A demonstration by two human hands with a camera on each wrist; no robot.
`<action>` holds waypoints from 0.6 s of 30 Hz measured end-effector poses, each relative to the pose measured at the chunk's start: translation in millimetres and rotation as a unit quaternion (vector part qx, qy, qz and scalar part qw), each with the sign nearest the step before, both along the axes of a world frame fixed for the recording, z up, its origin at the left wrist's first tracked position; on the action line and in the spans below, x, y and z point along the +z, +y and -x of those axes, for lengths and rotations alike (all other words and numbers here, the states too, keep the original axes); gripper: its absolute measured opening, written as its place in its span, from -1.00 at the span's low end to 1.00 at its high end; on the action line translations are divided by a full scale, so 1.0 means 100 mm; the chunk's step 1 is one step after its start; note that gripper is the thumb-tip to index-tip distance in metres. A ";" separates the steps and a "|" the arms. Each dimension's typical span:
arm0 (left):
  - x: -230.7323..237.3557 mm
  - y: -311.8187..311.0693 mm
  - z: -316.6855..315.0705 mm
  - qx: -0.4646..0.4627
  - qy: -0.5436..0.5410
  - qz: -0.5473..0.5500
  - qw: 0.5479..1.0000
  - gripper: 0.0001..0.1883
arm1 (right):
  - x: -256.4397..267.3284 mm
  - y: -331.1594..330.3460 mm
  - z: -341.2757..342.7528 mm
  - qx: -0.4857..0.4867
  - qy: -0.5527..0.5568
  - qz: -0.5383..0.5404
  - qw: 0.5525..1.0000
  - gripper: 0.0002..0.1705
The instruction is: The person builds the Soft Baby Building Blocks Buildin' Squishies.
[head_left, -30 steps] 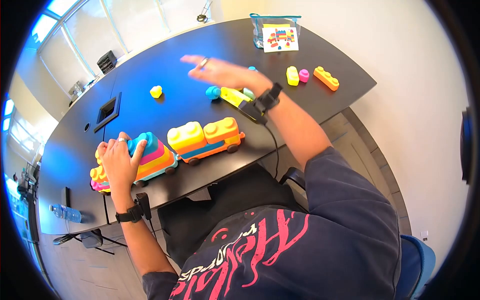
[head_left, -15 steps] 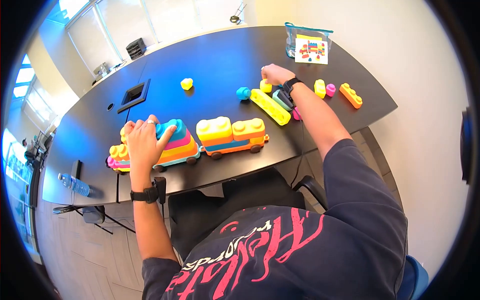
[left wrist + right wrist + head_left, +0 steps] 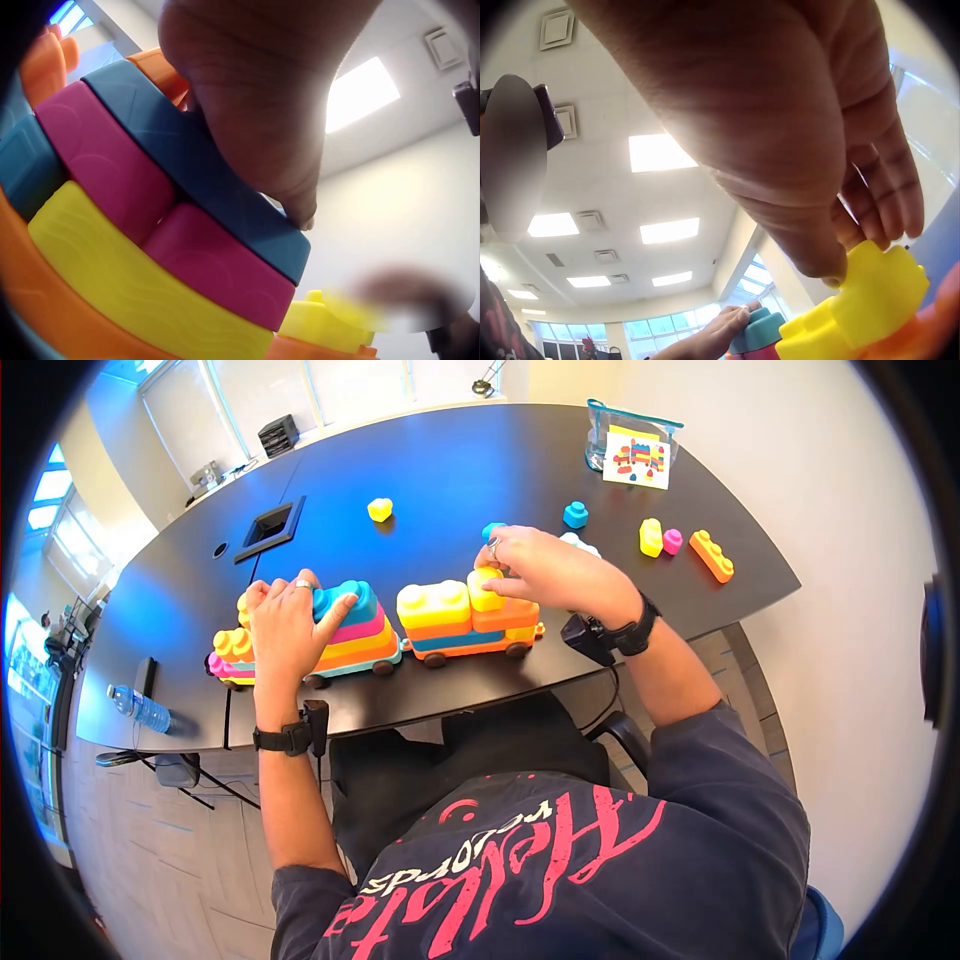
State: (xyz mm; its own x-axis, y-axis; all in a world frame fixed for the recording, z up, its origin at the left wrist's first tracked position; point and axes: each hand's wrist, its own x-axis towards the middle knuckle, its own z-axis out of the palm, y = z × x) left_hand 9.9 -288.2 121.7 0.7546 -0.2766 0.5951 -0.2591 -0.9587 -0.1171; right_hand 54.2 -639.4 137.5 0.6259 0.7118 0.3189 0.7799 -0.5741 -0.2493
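A toy train of coloured blocks stands along the near table edge. My left hand point(image 3: 285, 630) grips the front part's top, its thumb along the blue block point(image 3: 225, 187) that lies over pink and yellow layers. Over the rear car my right hand point(image 3: 565, 575) pinches a small yellow block point(image 3: 885, 292) between thumb and fingers. That block sits close beside the wide yellow block point(image 3: 433, 600) and overlaps the orange block point(image 3: 508, 618) in the head view. My right hand hides part of the loose blocks behind it.
Loose on the table are a yellow block point(image 3: 380, 510), a blue block point(image 3: 575, 514), a pink block point(image 3: 672, 542) and a long orange block point(image 3: 711, 556). A clear pouch point(image 3: 598, 445) with a picture card point(image 3: 636, 460) stands behind. A water bottle point(image 3: 138, 708) is far left.
My right hand reached to the loose blocks, took hold of a small yellow block and brought it left and nearer, over the rear car. My left hand stays on the train.
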 end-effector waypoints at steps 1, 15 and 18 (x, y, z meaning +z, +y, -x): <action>0.00 0.00 0.01 -0.002 0.005 0.003 1.000 -0.40 | -0.04 0.01 0.00 -0.001 0.000 0.000 1.000 -0.66; -0.05 0.02 -0.06 0.005 -0.006 -0.016 1.000 -0.44 | -0.23 0.07 0.16 -0.084 0.060 -0.067 0.992 -0.55; -0.05 0.04 -0.06 -0.002 -0.043 -0.020 0.999 -0.42 | -0.32 -0.12 0.02 -0.004 0.091 -0.106 0.990 -0.39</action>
